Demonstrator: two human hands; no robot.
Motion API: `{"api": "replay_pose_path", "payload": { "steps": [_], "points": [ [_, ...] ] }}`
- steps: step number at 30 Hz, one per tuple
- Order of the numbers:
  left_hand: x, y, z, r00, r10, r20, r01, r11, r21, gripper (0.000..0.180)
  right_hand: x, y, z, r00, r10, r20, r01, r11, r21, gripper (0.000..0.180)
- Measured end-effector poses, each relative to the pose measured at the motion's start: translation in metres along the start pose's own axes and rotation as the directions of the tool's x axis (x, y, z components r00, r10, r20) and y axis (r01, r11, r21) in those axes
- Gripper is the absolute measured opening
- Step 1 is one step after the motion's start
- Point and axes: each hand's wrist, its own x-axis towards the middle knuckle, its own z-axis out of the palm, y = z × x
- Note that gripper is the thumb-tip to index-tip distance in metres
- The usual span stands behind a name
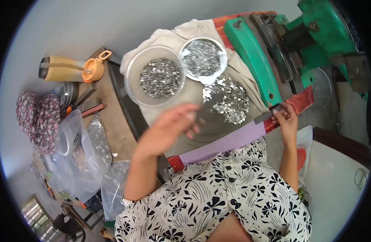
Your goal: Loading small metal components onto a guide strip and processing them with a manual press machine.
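My left hand [173, 123], smeared by motion, is over the cloth in front of the clear round tub [131, 90]. Its fingers are curled, with a dark blur at the tips that I cannot make out. At the table's right front corner my right hand [285, 116] is closed on a dark flat bar [264, 117]. A loose pile of small shiny metal pieces [233, 101] lies on the cloth between my hands. More small metal pieces [159, 78] lie in the tub. Thin silvery pieces [201, 58] fill a smaller white-lined bowl [222, 66] behind the pile.
A green machine press [252, 60] stands on the table at the right. Beige cloth [151, 117] covers the table. On a wooden side table [117, 125] at the left are a yellow bottle [66, 68], a flowered cloth item [37, 117] and clear plastic bags [78, 161].
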Motion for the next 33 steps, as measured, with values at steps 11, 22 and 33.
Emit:
{"api": "replay_pose_path", "payload": {
  "steps": [11,22,33],
  "points": [
    [0.005,-0.099,0.056,0.982,0.133,0.136,-0.189,0.758,0.624,0.024,-0.010,0.013,0.013,0.961,-0.234,-0.144,0.205,0.960,-0.192,0.025],
    [-0.002,-0.100,0.054,0.841,0.454,0.294,-0.425,0.217,0.879,0.012,-0.045,-0.093,0.037,0.360,-0.912,0.196,0.905,0.291,-0.311,0.013],
    [0.016,-0.087,0.055,0.749,0.584,0.313,-0.493,0.175,0.852,0.030,-0.026,-0.063,0.079,0.430,-0.666,0.610,0.902,0.281,-0.329,0.022]
  ]
}}
